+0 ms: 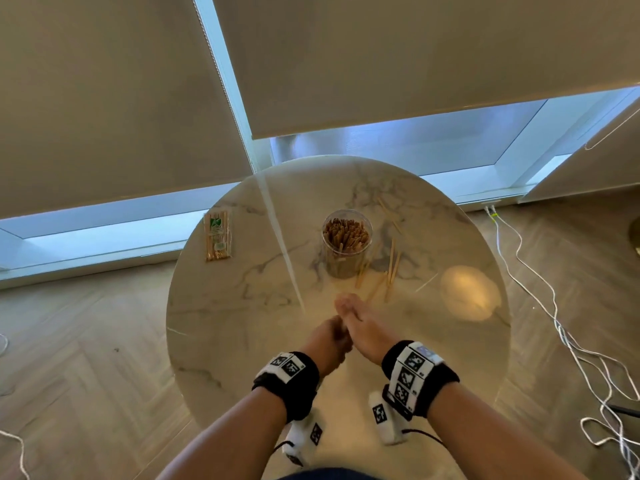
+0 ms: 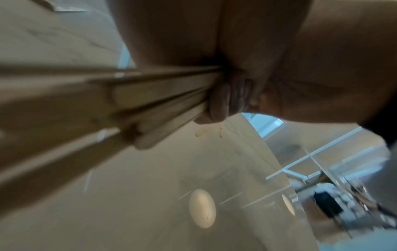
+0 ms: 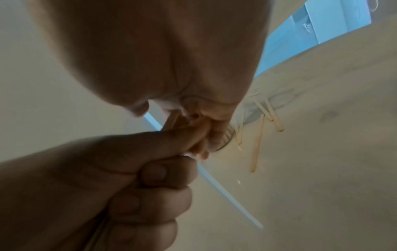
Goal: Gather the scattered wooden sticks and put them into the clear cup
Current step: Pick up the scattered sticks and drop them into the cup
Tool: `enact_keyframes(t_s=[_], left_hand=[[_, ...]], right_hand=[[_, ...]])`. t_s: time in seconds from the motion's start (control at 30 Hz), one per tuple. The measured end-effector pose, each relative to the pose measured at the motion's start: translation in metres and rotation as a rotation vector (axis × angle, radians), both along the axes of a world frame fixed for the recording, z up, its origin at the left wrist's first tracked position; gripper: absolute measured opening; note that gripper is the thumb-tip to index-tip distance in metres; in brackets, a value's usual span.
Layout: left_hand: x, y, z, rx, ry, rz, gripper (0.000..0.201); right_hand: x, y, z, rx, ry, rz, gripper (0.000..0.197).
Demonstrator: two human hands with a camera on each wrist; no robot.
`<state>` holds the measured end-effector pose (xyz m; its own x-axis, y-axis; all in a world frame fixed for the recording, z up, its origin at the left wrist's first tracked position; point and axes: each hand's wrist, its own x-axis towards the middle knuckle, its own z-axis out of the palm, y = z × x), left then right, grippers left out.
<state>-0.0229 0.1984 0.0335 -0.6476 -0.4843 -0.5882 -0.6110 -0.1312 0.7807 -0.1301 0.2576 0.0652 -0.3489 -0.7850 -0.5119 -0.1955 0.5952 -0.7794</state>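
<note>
On your left, a sealed packet of sticks [image 1: 217, 235] lies flat near the bench [image 1: 221, 327] edge. Toward the middle stands the clear cup [image 1: 347, 243], upright and already packed with wooden sticks standing on end. To the right of the cup and in front of it, the scattered wooden sticks [image 1: 391, 263] lie loose on the bench top, some leaning close to the cup's base, a few farther back near the far rim.

The bench is round with a glossy marble-look top that mirrors a ceiling lamp on its right part. Beyond it, roller blinds [image 1: 104, 98] cover most of the windows, with strips of daylight showing beneath them. The floor is herringbone wood, and white cables [image 1: 540, 292] trail across it on the right.

Your left hand [image 1: 329, 339] is clenched around a bundle of sticks [image 2: 163, 95], which juts out past the fingers in the left wrist view. Your right hand [image 1: 360, 322] reaches forward just beside it, touching it, fingers [image 3: 214, 129] pinched together with the left hand's thumb at the bundle; whether it grasps a stick of its own, you cannot tell from these blurred views
</note>
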Motion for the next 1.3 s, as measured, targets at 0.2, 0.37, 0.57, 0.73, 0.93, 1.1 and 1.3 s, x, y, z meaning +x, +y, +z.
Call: enact_keyframes(t_s=[0.2, 0.37, 0.57, 0.73, 0.93, 1.1, 1.3], left_hand=[[-0.006, -0.035, -0.001, 0.205, 0.317, 0.720, 0.020], [-0.020, -0.038, -0.002, 0.286, 0.454, 0.921, 0.016], [-0.028, -0.013, -0.010, 0.325, 0.374, 0.858, 0.012], [-0.017, -0.015, 0.003, 0.188, 0.323, 0.737, 0.027], [-0.005, -0.023, 0.011, -0.086, 0.215, 0.528, 0.021], [-0.004, -0.018, 0.015, -0.093, 0.230, 0.583, 0.060], [-0.010, -0.018, 0.028, -0.231, 0.172, 0.501, 0.020]], right_hand=[[-0.004, 0.037, -0.018, 0.163, -0.264, 0.003, 0.072], [0.019, 0.040, -0.027, 0.200, -0.526, 0.035, 0.057], [0.018, 0.015, -0.026, 0.165, -0.294, -0.004, 0.025], [0.018, 0.020, -0.030, 0.253, -0.040, 0.139, 0.027], [0.021, 0.022, -0.027, 0.246, 0.027, 0.207, 0.032], [0.026, 0.019, -0.020, 0.196, 0.108, 0.193, 0.032], [0.025, 0.019, -0.020, 0.143, -0.021, 0.051, 0.031]])
